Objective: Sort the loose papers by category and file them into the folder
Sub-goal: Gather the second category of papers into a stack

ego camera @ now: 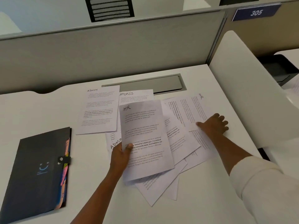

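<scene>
An HR sheet (pixel 142 139) is pinched by the left hand (pixel 120 156), while a second HR sheet (pixel 194 110), long axis sideways, is pressed at 2 o'clock by the flat right hand (pixel 213 125), so that one's nearer the right.

Bare desk (pixel 202 199) before folder (pixel 37 172)
</scene>
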Action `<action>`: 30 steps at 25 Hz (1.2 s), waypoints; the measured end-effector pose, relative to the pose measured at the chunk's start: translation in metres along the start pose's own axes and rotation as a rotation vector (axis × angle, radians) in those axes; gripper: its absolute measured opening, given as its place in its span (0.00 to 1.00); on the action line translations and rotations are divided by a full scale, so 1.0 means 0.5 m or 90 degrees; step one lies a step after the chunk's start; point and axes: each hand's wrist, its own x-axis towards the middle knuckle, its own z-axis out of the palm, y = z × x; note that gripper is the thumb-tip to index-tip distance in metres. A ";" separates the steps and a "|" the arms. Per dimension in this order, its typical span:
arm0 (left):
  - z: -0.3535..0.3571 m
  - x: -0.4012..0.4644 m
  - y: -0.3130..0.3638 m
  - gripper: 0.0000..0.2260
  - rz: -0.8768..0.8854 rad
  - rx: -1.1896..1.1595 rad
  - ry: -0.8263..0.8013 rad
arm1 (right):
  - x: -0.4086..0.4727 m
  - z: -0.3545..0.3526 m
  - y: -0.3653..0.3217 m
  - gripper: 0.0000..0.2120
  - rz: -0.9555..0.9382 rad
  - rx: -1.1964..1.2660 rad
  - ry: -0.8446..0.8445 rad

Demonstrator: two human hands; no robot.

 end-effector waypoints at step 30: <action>-0.059 -0.079 0.040 0.17 0.035 -0.078 0.006 | -0.147 -0.348 -0.084 0.13 -0.322 0.736 0.348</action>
